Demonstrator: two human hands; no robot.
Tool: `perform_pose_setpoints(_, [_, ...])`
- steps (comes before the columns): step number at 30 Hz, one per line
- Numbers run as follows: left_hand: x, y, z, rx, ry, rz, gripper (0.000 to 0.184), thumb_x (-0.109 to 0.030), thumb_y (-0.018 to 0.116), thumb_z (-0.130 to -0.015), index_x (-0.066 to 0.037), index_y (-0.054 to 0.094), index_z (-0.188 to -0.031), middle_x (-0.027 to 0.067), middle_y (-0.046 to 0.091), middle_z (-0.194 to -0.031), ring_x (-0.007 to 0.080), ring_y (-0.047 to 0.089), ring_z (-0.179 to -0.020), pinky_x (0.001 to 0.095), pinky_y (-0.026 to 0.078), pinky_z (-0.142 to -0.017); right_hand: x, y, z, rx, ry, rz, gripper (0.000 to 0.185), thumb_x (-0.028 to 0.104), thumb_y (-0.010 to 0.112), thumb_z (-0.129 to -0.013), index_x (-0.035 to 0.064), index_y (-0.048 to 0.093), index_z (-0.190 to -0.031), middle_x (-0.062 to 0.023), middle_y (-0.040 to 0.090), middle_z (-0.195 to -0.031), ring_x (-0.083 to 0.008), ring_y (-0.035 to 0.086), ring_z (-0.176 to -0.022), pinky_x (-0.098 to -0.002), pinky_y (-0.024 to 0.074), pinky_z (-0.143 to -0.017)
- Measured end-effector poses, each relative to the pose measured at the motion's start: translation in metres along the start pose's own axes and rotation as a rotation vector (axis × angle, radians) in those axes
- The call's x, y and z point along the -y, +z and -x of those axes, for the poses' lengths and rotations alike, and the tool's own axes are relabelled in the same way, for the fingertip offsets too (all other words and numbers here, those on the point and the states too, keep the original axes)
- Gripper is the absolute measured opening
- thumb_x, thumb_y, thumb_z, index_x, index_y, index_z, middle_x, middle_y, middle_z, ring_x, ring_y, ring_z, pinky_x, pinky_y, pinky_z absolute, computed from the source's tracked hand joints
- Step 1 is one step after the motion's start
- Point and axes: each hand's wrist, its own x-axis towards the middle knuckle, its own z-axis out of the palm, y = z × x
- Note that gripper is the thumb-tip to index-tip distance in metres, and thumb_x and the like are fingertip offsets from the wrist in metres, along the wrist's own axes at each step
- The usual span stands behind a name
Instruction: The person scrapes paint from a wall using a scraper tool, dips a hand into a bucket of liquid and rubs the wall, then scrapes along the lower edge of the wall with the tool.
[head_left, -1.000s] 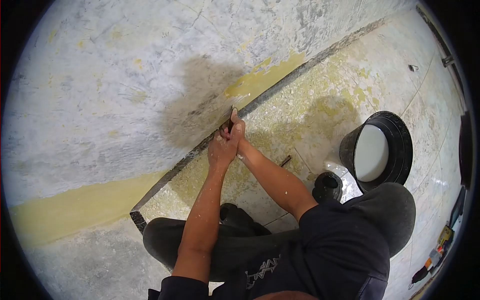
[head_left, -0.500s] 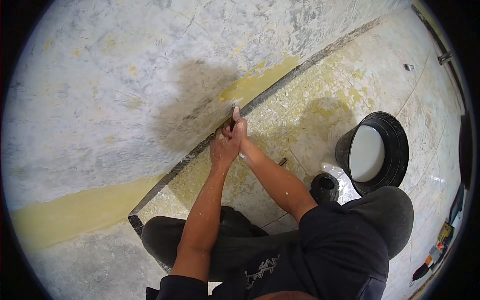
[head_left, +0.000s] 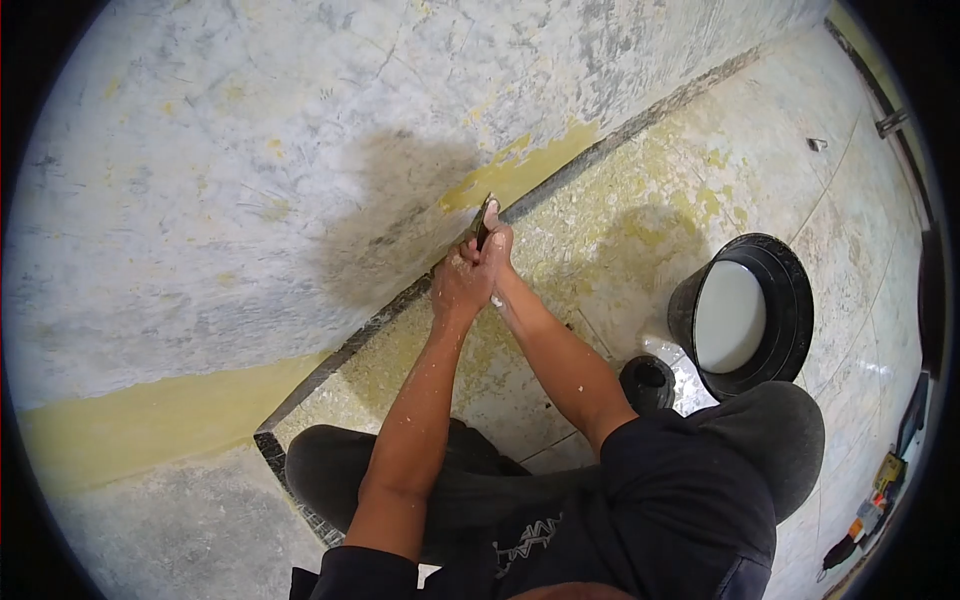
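Both my hands are together at the foot of the wall (head_left: 260,200), closed round a dark scraper-like tool (head_left: 485,226). My left hand (head_left: 460,287) is on the lower end, and my right hand (head_left: 497,252) lies along the tool with its thumb stretched toward the tip. The tip is at the lower edge of a yellow paint patch (head_left: 530,172) on the wall, just above the dark border strip (head_left: 600,150). White and yellow specks cover my hands. How the fingers wrap the handle is partly hidden.
A black bucket (head_left: 797,322) of whitish liquid stands right of my knee, beside a small black object (head_left: 648,384). Paint flakes litter the floor (head_left: 610,245). Several tools (head_left: 868,512) lie at the far right. A small metal piece (head_left: 817,145) is at the upper right.
Both hands and the tool have moved slightly right and up along the wall's base, and the tip now reaches closer to the yellow patch. The view has shifted a little.
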Motion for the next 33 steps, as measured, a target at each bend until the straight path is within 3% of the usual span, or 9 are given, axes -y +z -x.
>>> perform_pose_setpoints(3, [0.016, 0.0, 0.006, -0.07, 0.02, -0.032, 0.067, -0.061, 0.052, -0.082, 0.005, 0.058, -0.094, 0.0217, 0.063, -0.083, 0.0384, 0.061, -0.085, 0.0406, 0.046, -0.078, -0.007, 0.011, 0.01, -0.167, 0.115, 0.021, 0.049, 0.056, 0.054, -0.086, 0.0106, 0.048, -0.068, -0.0025, 0.042, -0.048, -0.016, 0.034, -0.033, -0.0289, 0.0286, -0.033])
perform_pose_setpoints(9, [0.02, -0.035, 0.031, 0.012, -0.21, 0.048, 0.073, -0.065, 0.053, -0.08, 0.007, 0.057, -0.092, 0.0206, 0.063, -0.085, 0.0346, 0.061, -0.084, 0.0383, 0.045, -0.079, -0.045, 0.009, 0.018, -0.008, 0.148, 0.049, 0.051, 0.056, 0.054, -0.086, 0.0107, 0.047, -0.065, -0.0032, 0.042, -0.048, -0.0162, 0.035, -0.034, -0.0296, 0.0262, -0.032])
perform_pose_setpoints(11, [0.02, -0.033, 0.031, 0.0, -0.166, 0.071, 0.072, -0.065, 0.053, -0.079, 0.005, 0.057, -0.094, 0.0216, 0.063, -0.09, 0.0375, 0.06, -0.089, 0.0403, 0.046, -0.08, -0.041, 0.013, 0.02, -0.041, 0.14, 0.061, 0.051, 0.056, 0.054, -0.086, 0.0106, 0.047, -0.065, -0.0033, 0.042, -0.049, -0.0162, 0.036, -0.034, -0.0295, 0.0259, -0.032])
perform_pose_setpoints(13, [0.014, -0.029, 0.027, -0.019, -0.127, 0.102, 0.071, -0.065, 0.053, -0.079, 0.004, 0.058, -0.096, 0.0227, 0.064, -0.095, 0.0404, 0.059, -0.095, 0.0423, 0.046, -0.081, -0.028, 0.017, 0.017, -0.121, 0.171, 0.068, 0.044, 0.052, 0.051, -0.09, 0.009, 0.05, -0.08, -0.0028, 0.043, -0.051, -0.0135, 0.033, -0.034, -0.0264, 0.0252, -0.032])
perform_pose_setpoints(20, [-0.031, -0.023, 0.009, 0.007, -0.066, 0.017, 0.069, -0.064, 0.052, -0.08, 0.004, 0.059, -0.088, 0.0261, 0.063, -0.091, 0.0424, 0.059, -0.093, 0.0427, 0.045, -0.081, 0.023, 0.03, 0.009, -0.191, 0.054, -0.016, 0.047, 0.052, 0.054, -0.088, 0.0109, 0.043, -0.068, -0.0033, 0.04, -0.049, -0.0158, 0.033, -0.034, -0.0291, 0.0267, -0.033])
perform_pose_setpoints(26, [-0.004, -0.031, 0.027, -0.045, -0.074, 0.072, 0.072, -0.066, 0.052, -0.078, 0.005, 0.06, -0.089, 0.0261, 0.064, -0.089, 0.043, 0.06, -0.092, 0.0422, 0.045, -0.08, -0.012, 0.025, 0.019, -0.166, 0.085, 0.053, 0.046, 0.054, 0.057, -0.086, 0.0112, 0.046, -0.073, -0.0027, 0.042, -0.05, -0.016, 0.035, -0.035, -0.029, 0.0287, -0.033])
perform_pose_setpoints(28, [-0.002, -0.038, 0.031, -0.039, -0.123, 0.084, 0.072, -0.066, 0.053, -0.078, 0.005, 0.06, -0.09, 0.0266, 0.063, -0.089, 0.0428, 0.06, -0.092, 0.0419, 0.045, -0.079, -0.026, 0.019, 0.022, 0.013, 0.135, 0.013, 0.043, 0.052, 0.057, -0.086, 0.0119, 0.047, -0.074, -0.0017, 0.044, -0.052, -0.0149, 0.036, -0.036, -0.0274, 0.0289, -0.033])
perform_pose_setpoints(30, [-0.005, -0.038, 0.032, 0.007, -0.21, 0.03, 0.071, -0.066, 0.055, -0.077, 0.003, 0.06, -0.094, 0.0198, 0.064, -0.088, 0.0373, 0.062, -0.09, 0.0404, 0.046, -0.079, -0.027, 0.015, 0.019, 0.01, 0.145, -0.041, 0.043, 0.051, 0.057, -0.086, 0.0116, 0.048, -0.075, -0.0016, 0.044, -0.053, -0.0147, 0.038, -0.037, -0.0257, 0.0285, -0.033])
perform_pose_setpoints(33, [-0.002, -0.028, 0.033, -0.035, -0.156, 0.11, 0.073, -0.067, 0.054, -0.077, 0.004, 0.06, -0.092, 0.0206, 0.065, -0.088, 0.0376, 0.062, -0.09, 0.0405, 0.046, -0.079, -0.022, 0.013, 0.017, -0.014, 0.176, 0.019, 0.042, 0.051, 0.058, -0.086, 0.0113, 0.048, -0.076, -0.0014, 0.045, -0.053, -0.0141, 0.037, -0.036, -0.025, 0.0284, -0.032])
